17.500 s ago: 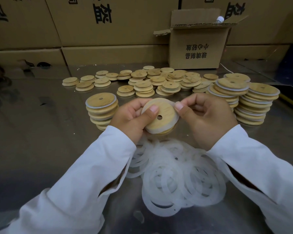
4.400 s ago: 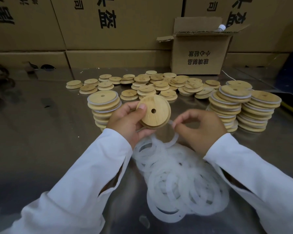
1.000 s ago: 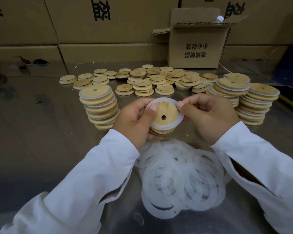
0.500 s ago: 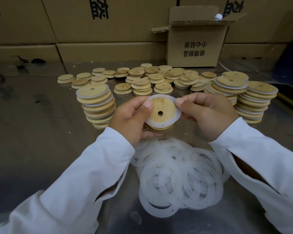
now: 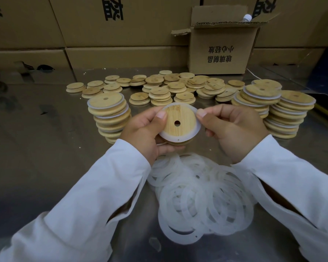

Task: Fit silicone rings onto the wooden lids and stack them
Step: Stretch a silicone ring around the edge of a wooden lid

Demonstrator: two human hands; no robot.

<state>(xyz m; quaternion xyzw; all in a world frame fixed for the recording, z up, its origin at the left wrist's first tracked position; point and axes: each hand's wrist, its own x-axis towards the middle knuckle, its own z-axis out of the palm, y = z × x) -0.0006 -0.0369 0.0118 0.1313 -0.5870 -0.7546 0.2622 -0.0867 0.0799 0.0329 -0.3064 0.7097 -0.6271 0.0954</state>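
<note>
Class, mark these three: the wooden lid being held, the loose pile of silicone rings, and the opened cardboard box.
wooden lid (image 5: 178,118), head view, bare wood face
pile of silicone rings (image 5: 203,197), head view, pile's middle
opened cardboard box (image 5: 220,52), head view, printed front

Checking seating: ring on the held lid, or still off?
On. The silicone ring circles the wooden lid as a white band; full seating unclear under the left hand and right hand.
</note>
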